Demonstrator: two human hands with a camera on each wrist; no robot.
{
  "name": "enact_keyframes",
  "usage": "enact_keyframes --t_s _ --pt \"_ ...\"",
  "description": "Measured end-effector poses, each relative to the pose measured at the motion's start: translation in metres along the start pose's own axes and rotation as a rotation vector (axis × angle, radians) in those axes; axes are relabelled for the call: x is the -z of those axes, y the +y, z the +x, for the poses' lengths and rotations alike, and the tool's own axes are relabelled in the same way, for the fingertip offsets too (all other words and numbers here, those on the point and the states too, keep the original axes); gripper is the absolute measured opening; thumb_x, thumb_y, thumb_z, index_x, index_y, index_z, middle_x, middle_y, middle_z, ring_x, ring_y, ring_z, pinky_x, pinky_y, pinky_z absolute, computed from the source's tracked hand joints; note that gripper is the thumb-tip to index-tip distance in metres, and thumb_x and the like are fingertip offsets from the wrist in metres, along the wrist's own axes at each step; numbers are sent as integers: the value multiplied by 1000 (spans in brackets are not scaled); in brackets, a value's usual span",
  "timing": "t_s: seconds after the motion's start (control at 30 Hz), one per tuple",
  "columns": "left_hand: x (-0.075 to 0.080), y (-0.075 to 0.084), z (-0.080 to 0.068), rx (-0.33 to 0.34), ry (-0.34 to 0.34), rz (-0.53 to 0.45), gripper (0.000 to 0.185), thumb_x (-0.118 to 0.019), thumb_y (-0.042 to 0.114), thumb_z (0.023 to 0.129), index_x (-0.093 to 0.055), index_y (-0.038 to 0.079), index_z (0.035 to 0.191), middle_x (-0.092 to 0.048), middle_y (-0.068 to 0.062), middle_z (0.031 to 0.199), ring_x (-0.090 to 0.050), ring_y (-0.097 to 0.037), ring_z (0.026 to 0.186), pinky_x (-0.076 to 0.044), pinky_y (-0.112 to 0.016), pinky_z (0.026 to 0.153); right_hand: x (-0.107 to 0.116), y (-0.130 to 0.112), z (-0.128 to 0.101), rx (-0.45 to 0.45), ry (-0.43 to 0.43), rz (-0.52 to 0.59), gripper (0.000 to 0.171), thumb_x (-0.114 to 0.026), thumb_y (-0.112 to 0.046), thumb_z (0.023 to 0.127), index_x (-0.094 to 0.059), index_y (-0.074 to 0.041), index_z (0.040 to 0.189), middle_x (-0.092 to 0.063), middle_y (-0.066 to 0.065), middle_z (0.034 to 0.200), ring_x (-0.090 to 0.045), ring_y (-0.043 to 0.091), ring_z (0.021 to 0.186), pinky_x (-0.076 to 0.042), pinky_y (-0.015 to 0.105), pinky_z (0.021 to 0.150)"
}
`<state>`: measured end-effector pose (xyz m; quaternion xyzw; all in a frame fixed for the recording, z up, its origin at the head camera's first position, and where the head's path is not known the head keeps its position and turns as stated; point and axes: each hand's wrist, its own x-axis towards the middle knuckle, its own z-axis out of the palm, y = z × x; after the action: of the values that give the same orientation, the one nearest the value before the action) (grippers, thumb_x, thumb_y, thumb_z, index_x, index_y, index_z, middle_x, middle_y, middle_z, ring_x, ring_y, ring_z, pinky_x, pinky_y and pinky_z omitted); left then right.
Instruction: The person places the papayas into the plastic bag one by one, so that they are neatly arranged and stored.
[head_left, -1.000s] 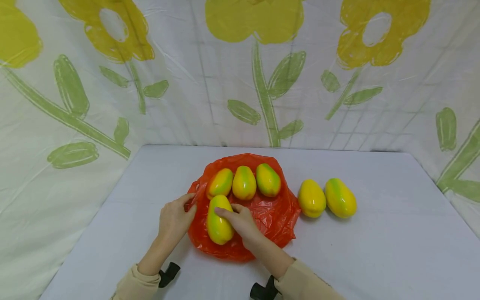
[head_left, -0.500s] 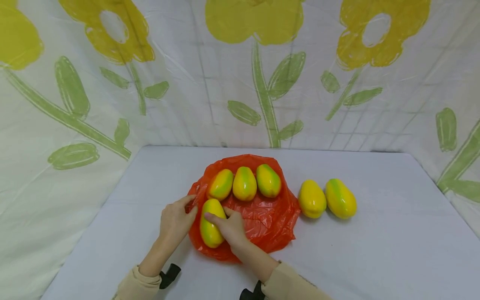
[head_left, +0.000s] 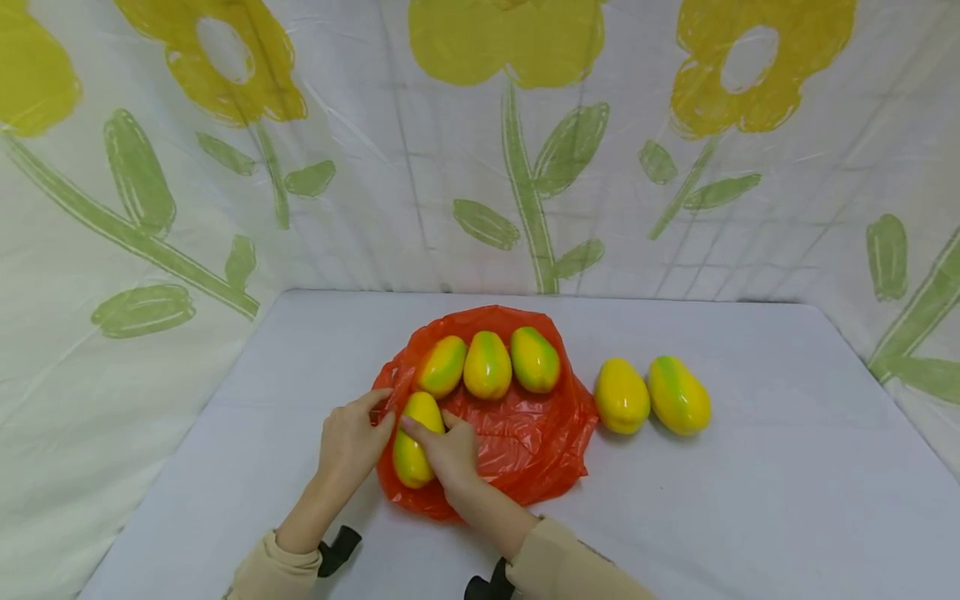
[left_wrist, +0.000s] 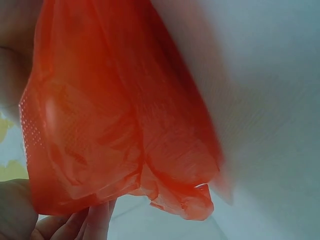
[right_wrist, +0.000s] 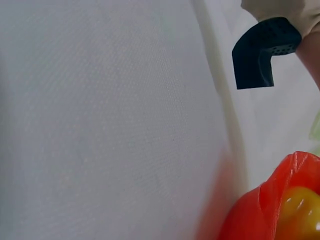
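A red plastic bag (head_left: 517,446) lies spread open on the table. My left hand (head_left: 347,442) grips its left rim; in the left wrist view the fingers (left_wrist: 98,222) show below the bag's edge (left_wrist: 100,140). With thumb on top, my right hand (head_left: 453,458) holds a yellow-green papaya (head_left: 411,463) at the bag's front left. Behind it, three more papayas sit in a row inside the bag: left (head_left: 441,367), middle (head_left: 487,367) and right (head_left: 535,360). The right wrist view catches only the bag's side (right_wrist: 250,217) and part of a papaya (right_wrist: 300,215).
Two papayas, one nearer (head_left: 622,397) and one farther right (head_left: 678,396), lie on the white table (head_left: 787,475) just right of the bag. A flower-printed cloth (head_left: 360,208) hangs behind the table. Black wrist-worn pieces (head_left: 340,550) sit below the sleeves.
My right hand has carried the papaya to the left inside the bag, toward my left hand. The left hand and the other papayas have stayed in place.
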<state>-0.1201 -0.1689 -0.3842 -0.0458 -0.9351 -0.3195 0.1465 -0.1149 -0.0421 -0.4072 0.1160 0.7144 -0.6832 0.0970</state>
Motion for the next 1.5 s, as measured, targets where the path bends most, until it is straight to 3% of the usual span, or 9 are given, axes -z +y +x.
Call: enact_keyframes --t_s 0.23,0.37,0.73,1.1,1.33,1.5 --pt "0 0 0 -8 13 -13 24 -67 -2 84 -70 -9 107 -70 -23 85 -65 -30 62 -53 -34 52 -6 -2 2 -5 75 25 72 -76 -39 82 -53 3 135 -61 10 114 -58 24 100 -51 44 90" --pt "0 1 1 -7 6 -26 24 -67 -3 84 -69 -8 107 -70 -23 86 -66 -30 64 -54 -33 53 -8 -2 3 3 89 27 70 -77 -39 81 -55 2 134 -62 9 112 -59 23 98 -51 44 89" --pt "1 2 0 18 -12 -18 26 -68 0 85 -69 -8 109 -70 -23 87 -65 -28 61 -54 -32 53 -5 0 7 -20 8 -32 70 -75 -42 82 -53 0 134 -60 8 108 -56 24 98 -49 45 90" --pt "2 0 0 9 -1 -14 25 -66 -1 85 -69 -8 108 -70 -21 83 -60 -22 54 -48 -26 48 9 -7 4 -42 -99 -61 73 -72 -38 84 -47 0 140 -58 11 122 -54 27 109 -45 50 97" --pt "2 1 0 18 -10 -11 25 -66 -1 85 -69 -8 109 -70 -20 83 -58 -21 53 -48 -26 48 18 -7 -1 17 -123 -216 85 -74 -38 83 -35 1 147 -47 18 138 -45 36 122 -39 57 100" --pt "2 1 0 16 -12 -11 25 -66 -1 85 -69 -8 110 -70 -20 83 -58 -21 53 -49 -26 49 25 -4 -4 150 -132 -328 89 -75 -38 82 -31 2 148 -40 19 146 -39 39 131 -35 60 102"
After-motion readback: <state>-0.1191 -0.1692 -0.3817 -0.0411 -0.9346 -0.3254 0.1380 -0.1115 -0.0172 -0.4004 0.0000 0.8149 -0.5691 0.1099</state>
